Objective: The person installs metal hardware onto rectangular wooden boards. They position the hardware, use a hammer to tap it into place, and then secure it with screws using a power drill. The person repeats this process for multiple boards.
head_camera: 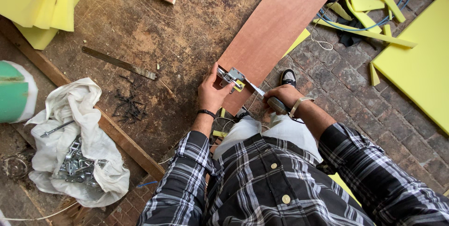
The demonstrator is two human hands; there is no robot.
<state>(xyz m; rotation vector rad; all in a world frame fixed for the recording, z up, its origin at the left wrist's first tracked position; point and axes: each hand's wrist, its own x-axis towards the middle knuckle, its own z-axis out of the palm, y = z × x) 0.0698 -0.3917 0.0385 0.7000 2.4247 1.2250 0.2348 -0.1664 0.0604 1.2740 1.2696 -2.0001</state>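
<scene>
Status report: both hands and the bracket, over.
Left hand steadies metal bracket on board. Right hand grips screwdriver, tip at bracket. Nothing in the way.

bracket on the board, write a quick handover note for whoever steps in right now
Left hand: pressing the metal bracket against the near end of the brown board.
Right hand: gripping a screwdriver, tip aimed at the bracket.
Board lies slanted off the worktable edge over the brick floor.
Loose black screws on the table to the left; more metal brackets on the white cloth.
Done: bracket placed at the board's end.
Left: cannot tell how many screws are in; check before letting go.
</scene>
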